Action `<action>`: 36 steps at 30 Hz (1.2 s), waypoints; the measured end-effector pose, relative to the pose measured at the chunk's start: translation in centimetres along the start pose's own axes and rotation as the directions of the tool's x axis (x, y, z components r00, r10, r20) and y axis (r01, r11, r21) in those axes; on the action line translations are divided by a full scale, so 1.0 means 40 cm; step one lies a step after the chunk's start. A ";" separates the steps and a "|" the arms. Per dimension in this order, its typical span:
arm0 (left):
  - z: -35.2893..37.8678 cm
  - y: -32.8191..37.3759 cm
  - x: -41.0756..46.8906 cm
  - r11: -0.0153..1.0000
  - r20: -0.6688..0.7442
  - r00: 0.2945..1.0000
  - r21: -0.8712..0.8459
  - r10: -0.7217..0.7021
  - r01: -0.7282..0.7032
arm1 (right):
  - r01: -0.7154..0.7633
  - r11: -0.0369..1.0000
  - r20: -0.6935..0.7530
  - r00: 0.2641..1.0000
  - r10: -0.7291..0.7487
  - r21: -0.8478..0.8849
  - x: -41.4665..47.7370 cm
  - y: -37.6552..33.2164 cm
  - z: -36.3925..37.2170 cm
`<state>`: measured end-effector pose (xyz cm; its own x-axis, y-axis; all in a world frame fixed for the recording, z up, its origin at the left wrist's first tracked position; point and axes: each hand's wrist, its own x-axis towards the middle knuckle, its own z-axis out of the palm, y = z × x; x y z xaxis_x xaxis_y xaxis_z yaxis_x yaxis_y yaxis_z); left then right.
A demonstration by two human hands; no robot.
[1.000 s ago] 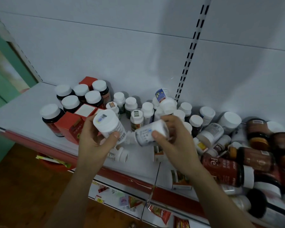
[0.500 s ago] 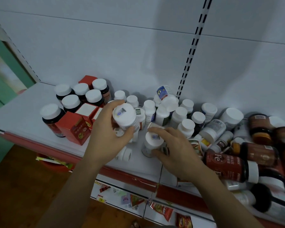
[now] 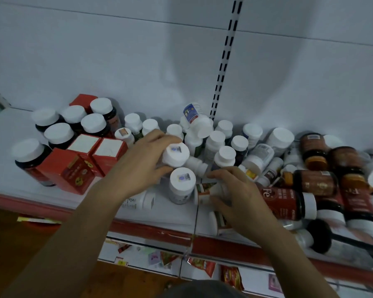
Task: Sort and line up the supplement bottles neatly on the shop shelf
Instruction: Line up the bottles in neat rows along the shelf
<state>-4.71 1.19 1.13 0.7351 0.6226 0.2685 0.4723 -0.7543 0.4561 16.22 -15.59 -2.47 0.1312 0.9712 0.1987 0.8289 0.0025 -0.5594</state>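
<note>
So the person is mid-sort on the shelf [image 3: 13,181], working the white-capped bottles in the middle. The left hand [image 3: 142,168] is curled round a white bottle [image 3: 175,154], fingers wrapped on its sides, holding it upright just behind a second matching white bottle [image 3: 182,184] that already stands on the shelf — looks like a front-to-back row is being started. The right hand [image 3: 239,196] is closed over a small bottle [image 3: 205,193] lying on its side next to that row; how firm the grip is can't be told, the fingers hide most of it. Next move probably calls for setting the held one down square behind its twin, then standing the lying one up. Counts: six dark bottles [image 3: 58,134] with white caps grouped upright at the left, four red boxes [image 3: 73,171] among them — one half hidden at the back — and on the right a heap of brown and red bottles [image 3: 286,203] too jumbled to count.
</note>
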 end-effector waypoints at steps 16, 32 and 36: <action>0.039 -0.043 -0.035 0.991 0.021 0.999 -0.127 -0.043 0.045 | -0.074 0.997 -0.131 0.989 0.070 -0.028 0.024 0.046 -0.073; 0.111 0.306 0.181 0.931 0.250 0.897 -0.059 0.364 -0.361 | -0.241 0.875 0.203 0.915 0.349 -0.421 0.007 0.206 -0.342; 0.164 0.364 0.199 0.937 0.348 0.874 -0.042 0.339 -0.347 | -0.166 0.911 0.082 0.974 0.212 -0.378 0.015 0.258 -0.353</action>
<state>11.19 -6.19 4.33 0.9720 0.2156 0.0937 0.1671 -0.9139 0.3700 32.53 -18.35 3.22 0.2587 0.9659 0.0095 0.9386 -0.2491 -0.2386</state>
